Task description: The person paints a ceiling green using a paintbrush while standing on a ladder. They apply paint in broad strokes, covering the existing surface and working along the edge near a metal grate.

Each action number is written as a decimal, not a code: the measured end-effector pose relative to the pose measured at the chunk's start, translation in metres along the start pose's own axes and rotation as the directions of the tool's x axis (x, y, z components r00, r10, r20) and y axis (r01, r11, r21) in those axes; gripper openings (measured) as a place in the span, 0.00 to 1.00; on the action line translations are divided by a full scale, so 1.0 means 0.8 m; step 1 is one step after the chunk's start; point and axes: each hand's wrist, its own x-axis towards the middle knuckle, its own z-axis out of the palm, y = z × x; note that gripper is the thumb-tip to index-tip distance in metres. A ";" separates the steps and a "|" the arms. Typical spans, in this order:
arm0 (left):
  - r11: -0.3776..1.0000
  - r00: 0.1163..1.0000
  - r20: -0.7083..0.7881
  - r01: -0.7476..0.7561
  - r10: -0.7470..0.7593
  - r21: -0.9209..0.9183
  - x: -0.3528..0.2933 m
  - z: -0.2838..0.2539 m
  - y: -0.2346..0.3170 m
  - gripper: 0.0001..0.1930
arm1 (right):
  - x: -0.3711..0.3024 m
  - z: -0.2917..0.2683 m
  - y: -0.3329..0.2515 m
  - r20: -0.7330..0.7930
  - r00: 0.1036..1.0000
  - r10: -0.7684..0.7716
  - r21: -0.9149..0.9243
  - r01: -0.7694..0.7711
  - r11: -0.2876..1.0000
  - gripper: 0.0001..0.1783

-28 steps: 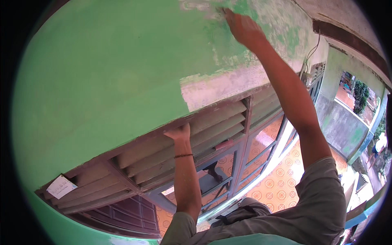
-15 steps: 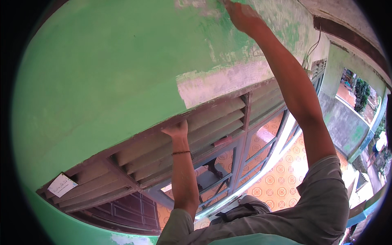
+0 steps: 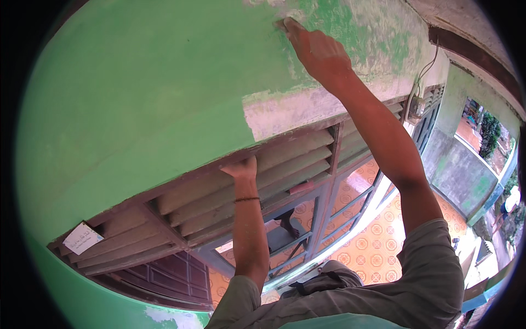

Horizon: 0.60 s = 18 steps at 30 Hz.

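Note:
My right hand [image 3: 323, 55] is raised to the green wall [image 3: 153, 93], its fingers closed around a small flat tool [image 3: 281, 24] whose tip meets the paint; most of the tool is hidden in the grip. Beside and below it, a pale scraped patch [image 3: 296, 112] shows where the green coat is gone, and streaky half-bare paint [image 3: 378, 44] spreads to the right. Lower down, my left hand [image 3: 242, 168] grips the brown wooden frame [image 3: 205, 165] above the louvre slats [image 3: 293, 156]; its fingertips are hidden behind the wood.
A white card [image 3: 82, 238] is tucked at the frame's left end. A cable and small box [image 3: 417, 107] hang on the wall at right. Below are glazed windows [image 3: 350, 200] and an orange patterned tile floor [image 3: 372, 247]. A roof beam [image 3: 476, 52] crosses the upper right.
My right hand has come down and slightly left along the wall, bringing the tool into view. My left hand keeps its hold on the frame. The view has shifted slightly.

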 end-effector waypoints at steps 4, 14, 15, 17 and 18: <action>1.000 0.997 0.067 0.025 -0.025 0.003 -0.001 -0.003 -0.011 0.35 | 0.023 0.009 0.029 -0.158 0.980 -0.124 -0.127 0.104 0.986 0.23; 0.998 0.998 0.047 0.046 -0.045 -0.033 0.002 -0.009 -0.001 0.31 | 0.005 0.027 0.024 -0.430 0.811 -0.397 -0.184 0.352 0.918 0.27; 1.000 0.998 0.054 0.018 -0.018 0.012 0.002 -0.010 0.002 0.33 | -0.006 0.025 0.012 -0.353 0.881 -0.315 -0.123 0.290 0.949 0.28; 0.995 0.997 0.078 -0.034 0.027 0.095 0.004 -0.007 0.001 0.39 | -0.031 0.020 -0.015 -0.179 0.973 -0.148 -0.032 0.144 0.989 0.30; 0.996 0.995 0.099 -0.018 0.009 0.092 0.005 -0.008 0.000 0.40 | -0.014 0.027 -0.007 -0.331 0.913 -0.237 -0.112 0.211 0.971 0.31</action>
